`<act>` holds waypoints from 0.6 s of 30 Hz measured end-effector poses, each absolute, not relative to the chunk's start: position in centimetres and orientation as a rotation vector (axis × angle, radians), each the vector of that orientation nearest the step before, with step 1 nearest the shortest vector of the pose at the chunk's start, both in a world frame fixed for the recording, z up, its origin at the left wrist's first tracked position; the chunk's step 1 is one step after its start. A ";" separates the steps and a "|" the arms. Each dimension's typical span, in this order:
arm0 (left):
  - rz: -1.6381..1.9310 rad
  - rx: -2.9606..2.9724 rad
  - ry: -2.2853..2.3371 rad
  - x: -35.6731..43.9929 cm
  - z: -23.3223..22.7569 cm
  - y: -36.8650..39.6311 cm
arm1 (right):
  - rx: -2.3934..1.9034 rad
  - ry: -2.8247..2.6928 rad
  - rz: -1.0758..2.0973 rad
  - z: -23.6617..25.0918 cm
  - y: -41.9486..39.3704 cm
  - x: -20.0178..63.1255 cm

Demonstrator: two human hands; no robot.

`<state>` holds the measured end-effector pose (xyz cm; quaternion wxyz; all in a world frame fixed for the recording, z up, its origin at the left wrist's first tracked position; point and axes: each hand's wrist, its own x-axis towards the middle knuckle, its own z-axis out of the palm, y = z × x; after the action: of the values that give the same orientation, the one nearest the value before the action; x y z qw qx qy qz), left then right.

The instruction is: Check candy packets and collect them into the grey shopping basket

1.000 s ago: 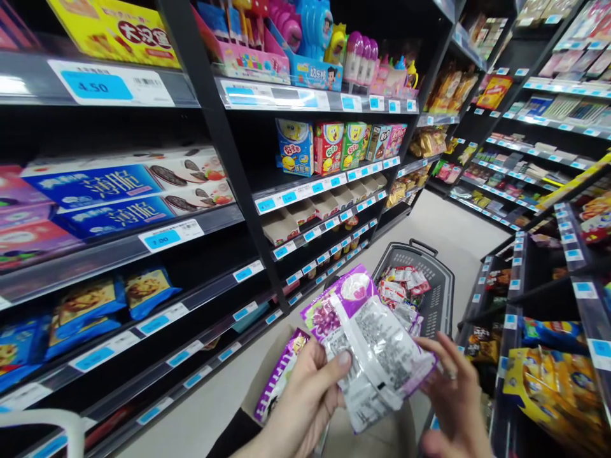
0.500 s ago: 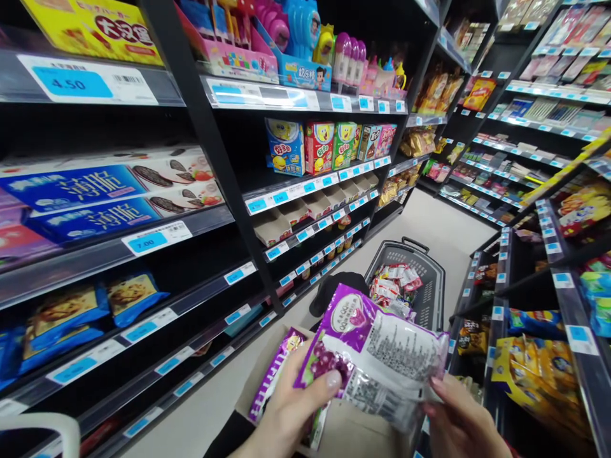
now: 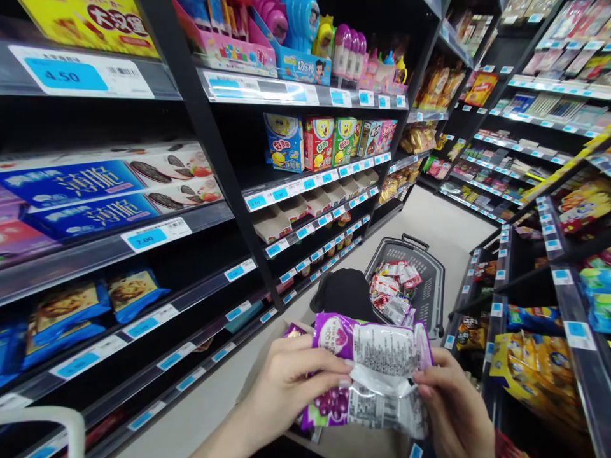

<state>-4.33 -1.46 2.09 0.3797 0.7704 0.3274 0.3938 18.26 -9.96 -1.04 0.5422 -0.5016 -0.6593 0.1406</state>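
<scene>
Between my hands is a purple candy bag (image 3: pixel 382 346) with grapes printed on it, its text side facing up. My left hand (image 3: pixel 291 381) grips the bag's left part, thumb and fingers pinching near the middle seam. At the bag's right edge, my right hand (image 3: pixel 451 394) pinches it between thumb and fingers. Below the bag, an open cardboard box (image 3: pixel 270 337) is mostly hidden by my left hand and the bag; a purple packet (image 3: pixel 294 330) shows at its edge.
A grey shopping basket (image 3: pixel 432 280) holding several small packets stands on the floor ahead. Beside it is a black item (image 3: pixel 344 292). Shelves of boxed snacks (image 3: pixel 284 143) run along the left; bagged snacks (image 3: pixel 534 381) fill the right shelves. A white rail (image 3: pixel 57 416) shows lower left.
The bag has been lowered and crumpled, with its middle seam now pinched up. My left hand has moved over the bag's front, covering more of the box.
</scene>
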 end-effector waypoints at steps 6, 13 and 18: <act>0.887 1.773 1.064 -3.8 3.1 -2.4 | -1.456 -1.374 0.325 -0.6 -10.7 17.3; 0.915 1.089 0.837 -2.7 1.9 -1.9 | -1.432 -0.915 0.728 -0.2 -9.5 18.2; 0.674 1.730 1.205 -5.1 1.6 -1.9 | -1.636 -0.828 0.388 -3.2 -6.6 25.7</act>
<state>-5.12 -1.90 1.60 0.4475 0.6991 0.4868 0.2723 25.74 -6.58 -3.15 0.5919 -0.7035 -0.3561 0.1668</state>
